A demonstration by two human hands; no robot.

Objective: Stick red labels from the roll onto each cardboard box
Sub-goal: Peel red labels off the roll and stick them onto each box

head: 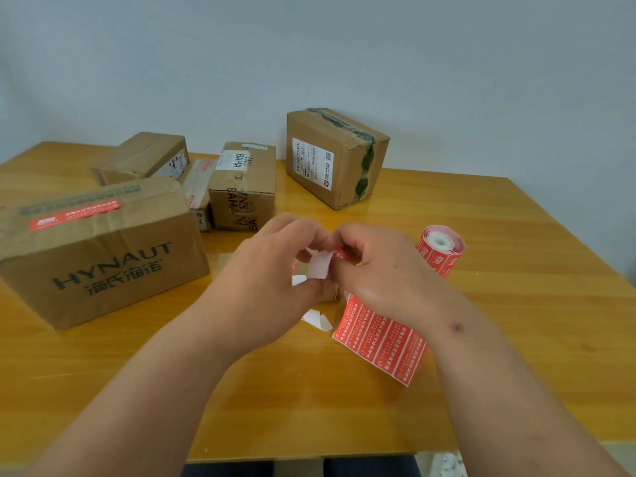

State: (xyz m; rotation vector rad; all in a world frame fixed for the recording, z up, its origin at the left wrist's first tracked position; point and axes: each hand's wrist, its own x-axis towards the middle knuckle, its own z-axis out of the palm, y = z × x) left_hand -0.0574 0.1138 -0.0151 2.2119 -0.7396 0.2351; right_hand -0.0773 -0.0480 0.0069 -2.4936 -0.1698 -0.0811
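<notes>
Hands meet mid-desk: left hand (272, 270) grip pinches white backing (320, 265), right hand (375, 270) grip pinches red label (340, 253), peeling apart.

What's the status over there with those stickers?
Left hand and right hand peeling a red label off its backing. HYNAUT box labelled. Nothing blocking.

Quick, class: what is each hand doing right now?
Left hand: closed, pinching the white backing paper.
Right hand: closed, pinching a red label.
</notes>
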